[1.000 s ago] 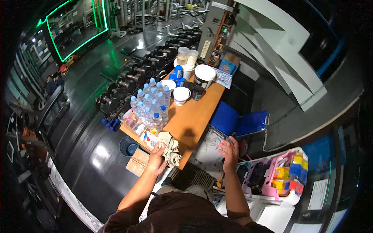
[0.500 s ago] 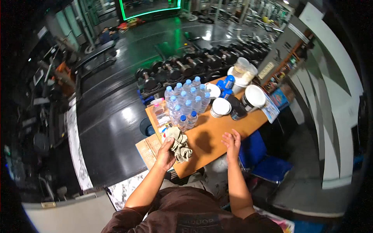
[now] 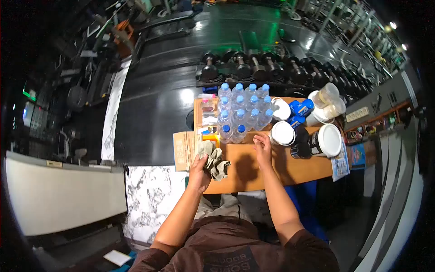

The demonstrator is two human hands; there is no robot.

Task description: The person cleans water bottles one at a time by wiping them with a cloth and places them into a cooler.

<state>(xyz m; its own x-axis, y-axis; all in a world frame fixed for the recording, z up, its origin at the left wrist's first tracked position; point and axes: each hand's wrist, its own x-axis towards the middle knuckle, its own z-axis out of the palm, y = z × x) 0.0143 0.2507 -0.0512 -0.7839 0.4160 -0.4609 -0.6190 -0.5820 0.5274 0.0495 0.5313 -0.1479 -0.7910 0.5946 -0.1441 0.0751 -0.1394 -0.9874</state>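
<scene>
A crumpled grey-beige cloth [image 3: 214, 161] is gripped in my left hand [image 3: 199, 174], above the near left part of the wooden table [image 3: 285, 164]. My right hand [image 3: 263, 153] holds nothing; its fingers are loosely bent and apart, between the bottles and a white-lidded tub [image 3: 282, 133]. Clear plastic water bottles [image 3: 244, 106] with blue caps stand upright in rows just beyond both hands. Two bottles with darker caps [image 3: 233, 132] are at the front of the group, nearest the cloth.
Blue containers [image 3: 301, 109], a large white-lidded tub [image 3: 329, 140] and a dark jar [image 3: 301, 150] crowd the table's right side. A cardboard box [image 3: 182, 152] sits at its left edge. Dumbbells [image 3: 258, 68] on a rack line the far side. A blue chair [image 3: 308, 199] is below at right.
My view has turned, so the table now lies straighter before me. My right hand has moved nearer the bottles and the white-lidded tub. The cloth stays in my left hand.
</scene>
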